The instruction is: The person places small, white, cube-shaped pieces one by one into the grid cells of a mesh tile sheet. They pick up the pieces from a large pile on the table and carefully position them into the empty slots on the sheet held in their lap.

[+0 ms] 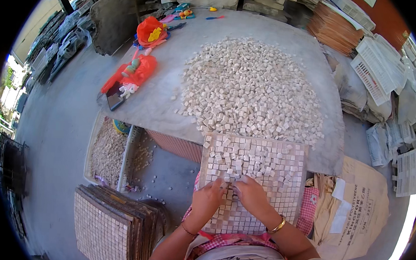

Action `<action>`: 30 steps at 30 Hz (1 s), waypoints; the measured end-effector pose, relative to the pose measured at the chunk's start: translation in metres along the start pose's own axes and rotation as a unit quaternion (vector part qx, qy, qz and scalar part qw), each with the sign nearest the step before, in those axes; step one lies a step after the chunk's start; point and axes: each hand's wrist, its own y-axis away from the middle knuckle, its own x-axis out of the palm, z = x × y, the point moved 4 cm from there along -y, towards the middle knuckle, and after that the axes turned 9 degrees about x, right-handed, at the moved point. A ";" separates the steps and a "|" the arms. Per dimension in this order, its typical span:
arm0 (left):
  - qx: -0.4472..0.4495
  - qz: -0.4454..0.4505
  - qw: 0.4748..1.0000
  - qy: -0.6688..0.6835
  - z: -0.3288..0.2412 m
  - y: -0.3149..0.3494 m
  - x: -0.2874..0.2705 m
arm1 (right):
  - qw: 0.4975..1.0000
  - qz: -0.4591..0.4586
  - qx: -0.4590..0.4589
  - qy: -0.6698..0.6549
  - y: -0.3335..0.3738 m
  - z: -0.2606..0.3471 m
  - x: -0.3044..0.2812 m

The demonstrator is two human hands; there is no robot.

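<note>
A square grid tray (283, 189) lies in front of me with its near edge by my body. Small pale stone cubes sit in many of its pockets, and loose cubes (237, 160) are scattered over its upper middle. My left hand (207, 202) is closed at the tray's left middle, its fingertips bent down onto the stone cubes. Close beside it, my right hand (252, 197) is closed too, with thumb and fingers drawn together at the cubes. The exact cubes under the fingertips are partly hidden. A bracelet (277, 225) circles my right wrist.
Beyond the tray, a big heap of stone cubes (253, 87) covers part of the grey table (171, 106). Red bags (147, 69) and a phone (115, 97) lie left. Below are a white bin (92, 158) of cubes and stacked filled trays (102, 223). Cardboard (365, 211) lies right.
</note>
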 end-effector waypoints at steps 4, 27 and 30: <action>-0.020 0.050 0.998 -0.023 0.005 -0.001 0.013 | 0.998 0.005 -0.031 0.055 -0.005 0.007 0.000; -0.036 0.024 0.999 0.025 -0.003 0.045 0.002 | 0.995 0.080 -0.049 0.023 -0.018 -0.007 0.013; -0.044 0.018 0.999 0.013 -0.006 0.044 0.002 | 0.996 0.071 -0.033 0.052 -0.017 -0.002 0.012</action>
